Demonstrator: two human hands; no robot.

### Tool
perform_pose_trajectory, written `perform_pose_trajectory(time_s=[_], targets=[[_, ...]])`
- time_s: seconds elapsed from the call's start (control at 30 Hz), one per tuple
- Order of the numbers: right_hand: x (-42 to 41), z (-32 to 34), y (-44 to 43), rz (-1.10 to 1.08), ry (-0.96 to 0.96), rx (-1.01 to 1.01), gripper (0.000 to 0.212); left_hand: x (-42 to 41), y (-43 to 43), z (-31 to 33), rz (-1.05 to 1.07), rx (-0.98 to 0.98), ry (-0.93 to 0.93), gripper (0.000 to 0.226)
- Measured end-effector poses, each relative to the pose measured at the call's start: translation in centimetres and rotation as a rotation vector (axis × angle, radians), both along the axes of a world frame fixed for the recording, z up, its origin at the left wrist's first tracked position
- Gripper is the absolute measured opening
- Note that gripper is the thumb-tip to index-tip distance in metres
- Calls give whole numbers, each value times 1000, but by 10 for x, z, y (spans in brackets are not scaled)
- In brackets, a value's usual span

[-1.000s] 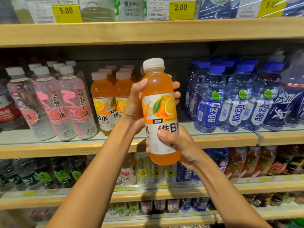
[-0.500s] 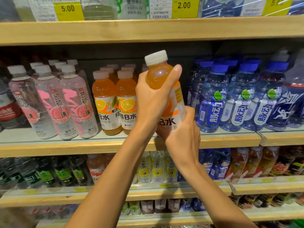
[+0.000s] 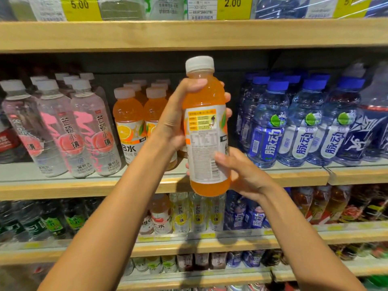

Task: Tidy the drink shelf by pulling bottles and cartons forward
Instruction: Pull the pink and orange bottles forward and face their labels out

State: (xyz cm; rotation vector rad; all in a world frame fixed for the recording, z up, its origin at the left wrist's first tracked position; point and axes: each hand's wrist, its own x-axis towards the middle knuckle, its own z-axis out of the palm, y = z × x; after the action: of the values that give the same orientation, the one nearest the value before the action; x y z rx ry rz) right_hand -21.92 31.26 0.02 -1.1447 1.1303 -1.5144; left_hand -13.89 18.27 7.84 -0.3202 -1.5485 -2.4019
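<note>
1. Turned since half a second ago, the orange drink bottle [image 3: 206, 131] now shows its back label, with the printed table and barcode facing the camera, where part of the front lettering showed before. It also stands nearly upright now, no longer leaning.
2. Its white cap is at the top. It is held in the air in front of the middle shelf [image 3: 84, 189], and its base hangs below the shelf's wooden front edge.
3. The left hand [image 3: 174, 118] grips the upper half. Its thumb lies across the bottle's shoulder, and its fingers [image 3: 227, 97] wrap round the far side, so that their tips show at the bottle's right edge.
4. The right hand [image 3: 241, 175] holds the lower half from the right. Its thumb presses on the label beside the barcode, and its fingers curl behind the bottle, mostly hidden.
5. On the shelf behind, rows of matching orange bottles [image 3: 128, 122] stand left of the held one, partly covered by the left wrist.
6. Clear bottles with pink labels [image 3: 94, 131] stand further left.
7. Blue-capped bottles [image 3: 268, 127] fill the right side.
8. Yellow price tags [image 3: 233, 7] sit along the shelf above.
9. More bottles line the lower shelves, blurred.
</note>
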Motion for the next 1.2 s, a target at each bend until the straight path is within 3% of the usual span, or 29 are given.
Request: perform_pose_trajectory(time_s=[0.13, 0.2, 0.3, 0.37, 0.43, 0.53, 0.6, 0.67, 0.77, 0.87, 1.03, 1.2], targets=[[3, 0, -8, 45, 40, -59, 80, -11, -5, -3, -283, 77, 27, 61], [4, -1, -10, -38, 96, -64, 80, -14, -7, -9, -313, 72, 26, 62], [7, -7, -11, -159, 167, -77, 59, -13, -12, -15, -225, 41, 25, 68], [6, -11, -14, -274, 221, -101, 49, -9, -12, -18, -8, -87, -5, 64], [2, -13, -18, -424, 296, -121, 44, -5, -9, -28, 304, -225, -39, 46], [-8, -20, -26, -625, 446, -123, 55, 8, -5, -54, 755, -414, 73, 26], [-15, -26, -33, -680, 482, -110, 62, 16, -14, -79, 1063, -774, 152, 22], [-21, -34, -41, -716, 478, -100, 66, 24, -26, -105, 1203, -1145, 217, 23], [-27, -44, -53, -773, 486, -66, 69, 31, -43, -138, 1203, -1682, 369, 23], [-28, -53, -63, -811, 498, -28, 65, 33, -63, -157, 1052, -2003, 521, 23], [-28, -62, -78, -804, 519, 16, 63, 34, -84, -172, 856, -2224, 576, 32], [-26, -60, -90, -752, 557, 42, 63, 36, -87, -177, 868, -2247, 654, 30]])
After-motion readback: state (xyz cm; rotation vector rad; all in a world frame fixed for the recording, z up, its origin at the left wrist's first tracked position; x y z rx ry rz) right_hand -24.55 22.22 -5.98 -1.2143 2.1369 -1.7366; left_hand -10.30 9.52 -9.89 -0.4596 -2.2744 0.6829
